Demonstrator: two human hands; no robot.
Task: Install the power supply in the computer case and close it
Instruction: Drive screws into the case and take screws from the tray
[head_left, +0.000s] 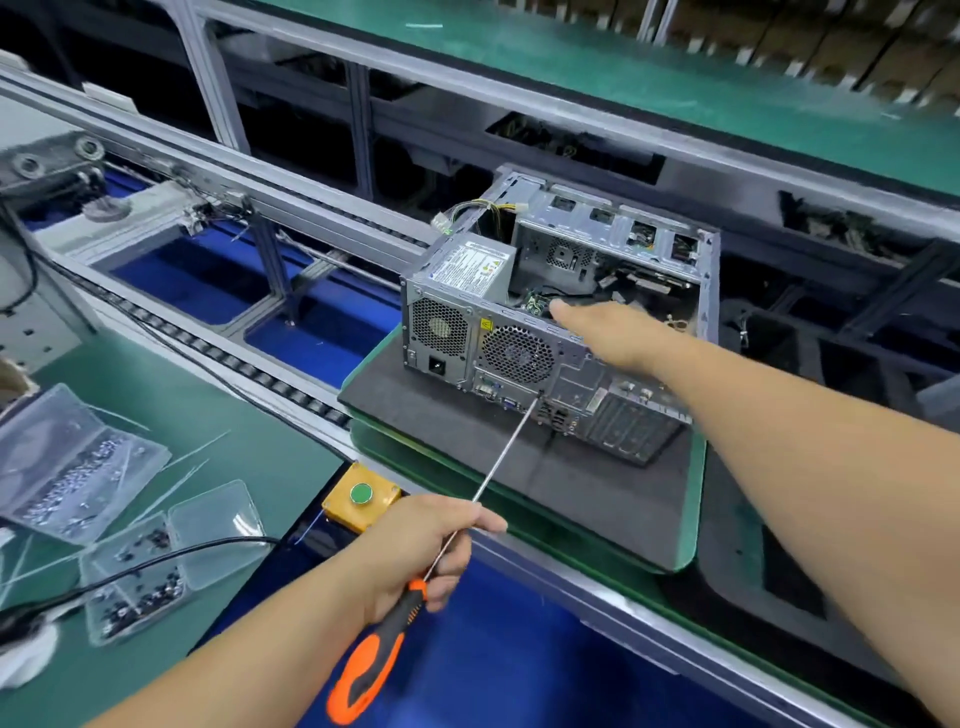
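An open grey computer case (561, 358) lies on its side on a black foam pad (519, 467), rear panel toward me. The power supply (470, 267) with a white label sits in the case's left corner, its cable bundle (478, 210) hanging over the far edge. My left hand (421, 545) grips a long screwdriver (395, 623) with an orange-and-black handle; its tip touches the rear panel below the round fan grille. My right hand (608, 327) reaches over the case's top rim with fingers extended, resting on the edge.
A yellow box with a green button (361, 493) sits on the bench edge near the pad. Clear plastic trays of screws (130, 566) and a black cable lie on the green bench at left. A roller conveyor (234, 358) runs behind.
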